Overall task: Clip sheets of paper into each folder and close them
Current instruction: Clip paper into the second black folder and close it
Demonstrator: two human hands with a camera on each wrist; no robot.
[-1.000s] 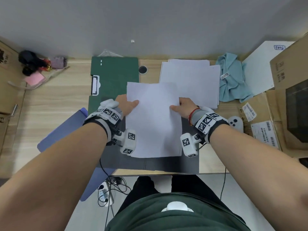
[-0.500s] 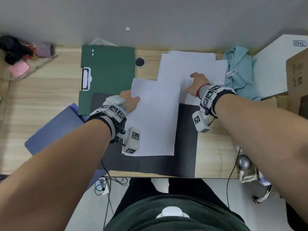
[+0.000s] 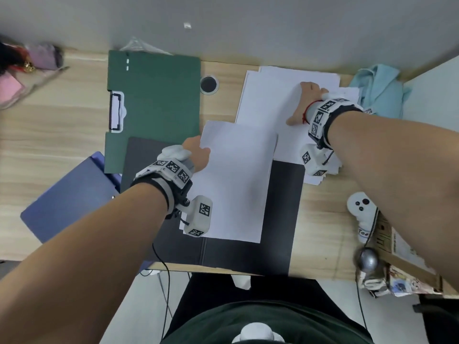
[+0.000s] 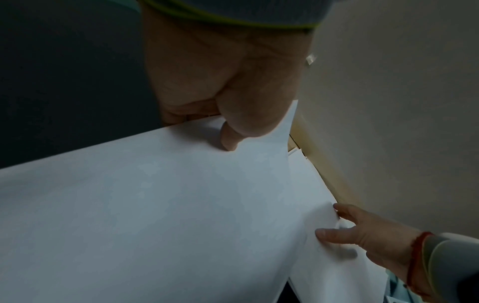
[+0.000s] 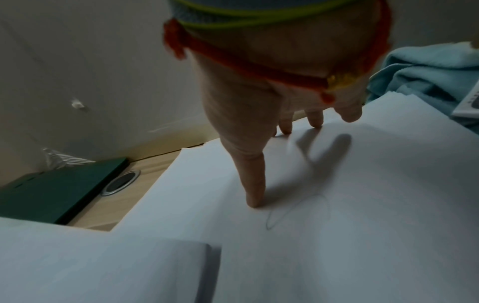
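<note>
Head view shows my left hand (image 3: 196, 155) pinching the near-left edge of the sheets (image 3: 236, 180) that lie on the open black folder (image 3: 283, 207), thumb on top and fingers curled beneath, as the left wrist view confirms. My right hand (image 3: 305, 105) rests flat on the paper pile (image 3: 268, 100) at the back right of the desk (image 3: 49, 135), fingers straight and spread, thumb pressing the top page; it grasps nothing yet. The green folder (image 3: 159, 100) lies open behind the black one, its clip (image 3: 116, 111) on the left edge, bare of paper. A blue folder (image 3: 69, 197) pokes out from under the black one at the left.

As I judge it, the step is to draw more pages off the pile. To do it well I should press lightly with my fingertips and slide only the top page or two toward me until an edge lifts free, then pinch it. Pressing hard would drag the whole pile, which is already fanned out. Meanwhile my left hand ought to hold its sheets steady and squared, so that everything lines up under a clip later.
</note>
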